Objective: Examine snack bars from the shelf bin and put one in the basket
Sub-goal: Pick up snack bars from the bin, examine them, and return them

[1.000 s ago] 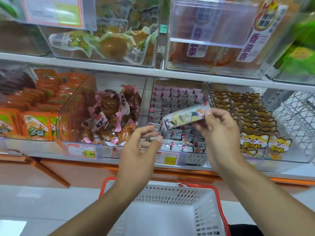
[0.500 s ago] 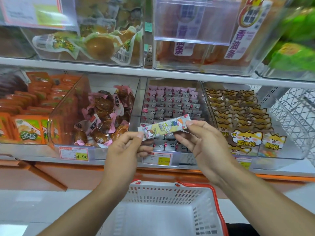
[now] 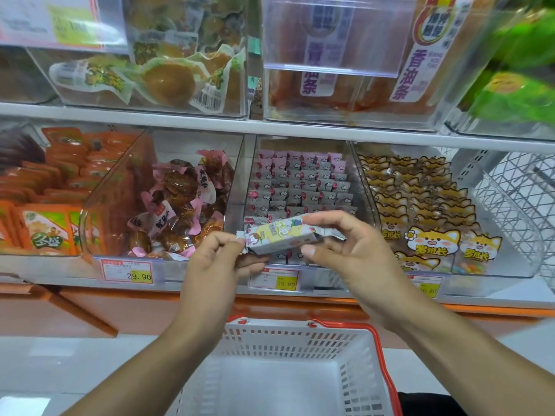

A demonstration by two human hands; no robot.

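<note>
A small snack bar (image 3: 280, 236) in a white and yellow cartoon wrapper is held level in front of the shelf. My left hand (image 3: 216, 265) pinches its left end, and my right hand (image 3: 348, 250) holds its right end between fingers and thumb. Behind it stands the clear shelf bin (image 3: 300, 181) packed with rows of pink and grey bars. Below my arms sits the white basket (image 3: 354, 337) with a red rim, and nothing shows inside it.
Clear bins flank the snack bin: pink-wrapped brown snacks (image 3: 180, 202) on the left, yellow cat-face packs (image 3: 420, 211) on the right, orange packs (image 3: 45, 205) at far left. An upper shelf (image 3: 270, 124) carries more bins. Price tags (image 3: 127, 271) line the shelf edge. A wire basket (image 3: 516, 199) stands at far right.
One second ago only my right hand held the bar, raised higher. The bar has come down, and my left hand has taken hold of its left end.
</note>
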